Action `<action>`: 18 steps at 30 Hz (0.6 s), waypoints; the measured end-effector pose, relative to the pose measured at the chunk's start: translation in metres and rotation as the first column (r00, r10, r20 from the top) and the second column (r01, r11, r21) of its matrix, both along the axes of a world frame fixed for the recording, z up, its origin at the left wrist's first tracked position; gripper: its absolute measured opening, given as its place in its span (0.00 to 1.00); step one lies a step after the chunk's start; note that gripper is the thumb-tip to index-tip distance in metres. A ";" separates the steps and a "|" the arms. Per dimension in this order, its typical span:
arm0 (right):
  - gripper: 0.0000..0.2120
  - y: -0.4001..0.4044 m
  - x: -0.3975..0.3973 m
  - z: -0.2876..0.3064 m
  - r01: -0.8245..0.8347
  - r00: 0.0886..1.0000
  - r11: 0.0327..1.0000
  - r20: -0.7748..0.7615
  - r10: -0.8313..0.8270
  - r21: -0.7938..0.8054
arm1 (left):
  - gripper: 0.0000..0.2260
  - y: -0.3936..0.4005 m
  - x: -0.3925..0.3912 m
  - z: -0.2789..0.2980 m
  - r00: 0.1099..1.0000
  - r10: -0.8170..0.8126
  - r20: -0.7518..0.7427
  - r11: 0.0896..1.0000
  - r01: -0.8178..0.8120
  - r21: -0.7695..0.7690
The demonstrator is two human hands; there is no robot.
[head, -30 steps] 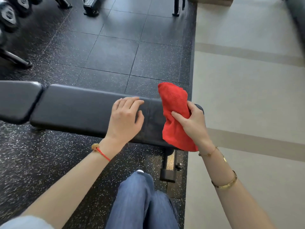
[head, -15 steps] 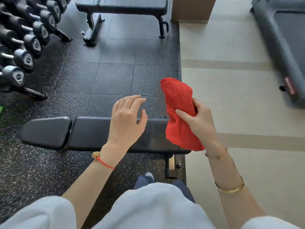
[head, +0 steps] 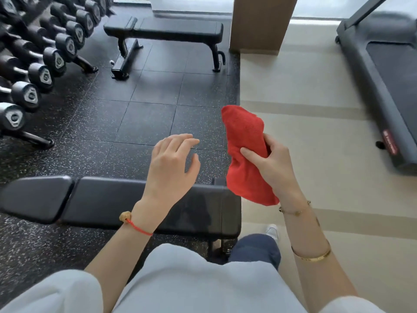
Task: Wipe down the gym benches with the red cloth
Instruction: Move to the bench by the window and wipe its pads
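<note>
The right hand [head: 274,168] gripped the red cloth [head: 244,154], bunched, thumb across its front and fingers curled behind; the cloth was held in the air above the right end of the near bench [head: 108,199], its lower edge overlapping that end in view; the left hand [head: 171,168] hovered over the bench with fingers relaxed and spread, holding nothing; a second bench [head: 171,30] stood well apart on the black floor; the rack [head: 33,138] at left held dumbbells [head: 26,94] in rows; a treadmill [head: 383,75] stood at right.
</note>
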State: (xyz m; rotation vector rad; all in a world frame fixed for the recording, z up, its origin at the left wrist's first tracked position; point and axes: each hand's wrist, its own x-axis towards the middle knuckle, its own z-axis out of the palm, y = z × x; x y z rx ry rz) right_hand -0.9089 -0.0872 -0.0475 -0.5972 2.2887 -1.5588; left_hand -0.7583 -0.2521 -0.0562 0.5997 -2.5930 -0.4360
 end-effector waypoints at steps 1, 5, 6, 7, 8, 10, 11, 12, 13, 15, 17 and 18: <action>0.12 0.007 -0.016 -0.001 -0.022 1.000 1.000 -0.005 0.022 0.003 | 0.13 0.010 -0.014 -0.001 1.000 0.019 0.003 1.000 -0.019 0.006; 0.12 0.042 -0.091 0.008 -0.125 0.992 0.990 -0.008 0.126 0.057 | 0.12 0.055 -0.072 0.008 0.988 0.152 -0.002 0.987 -0.152 0.060; 0.13 0.051 -0.109 0.011 -0.150 0.989 0.986 -0.004 0.151 0.069 | 0.12 0.066 -0.087 0.012 0.983 0.185 -0.006 0.980 -0.184 0.069; 0.12 0.059 -0.127 0.014 -0.174 0.985 0.982 0.001 0.174 0.079 | 0.13 0.076 -0.102 0.015 0.977 0.213 -0.012 0.974 -0.211 0.078; 0.12 0.068 -0.144 0.017 -0.194 0.981 0.977 0.004 0.195 0.085 | 0.13 0.086 -0.117 0.017 0.972 0.236 -0.017 0.968 -0.233 0.090; 0.11 0.083 -0.178 0.022 -0.234 0.972 0.967 0.009 0.235 0.095 | 0.13 0.103 -0.147 0.020 0.961 0.275 -0.029 0.956 -0.270 0.112; 0.11 0.090 -0.194 0.025 -0.250 0.968 0.963 0.014 0.250 0.099 | 0.13 0.110 -0.162 0.021 0.958 0.286 -0.033 0.952 -0.280 0.119; 0.11 0.095 -0.208 0.027 -0.261 0.965 0.960 0.018 0.261 0.100 | 0.13 0.116 -0.176 0.022 0.956 0.292 -0.035 0.950 -0.286 0.123; 0.11 0.099 -0.223 0.027 -0.269 0.963 0.958 0.020 0.268 0.097 | 0.13 0.120 -0.190 0.023 0.955 0.294 -0.039 0.950 -0.288 0.122; 0.11 0.104 -0.249 0.027 -0.272 0.962 0.958 0.026 0.271 0.087 | 0.13 0.126 -0.216 0.024 0.956 0.291 -0.047 0.952 -0.284 0.113; 0.12 0.105 -0.273 0.026 -0.270 0.963 0.960 0.024 0.269 0.070 | 0.13 0.128 -0.238 0.025 0.957 0.288 -0.047 0.954 -0.282 0.104; 0.12 0.103 -0.283 0.025 -0.271 0.963 0.961 0.026 0.270 0.058 | 0.13 0.128 -0.247 0.025 0.957 0.288 -0.042 0.954 -0.283 0.099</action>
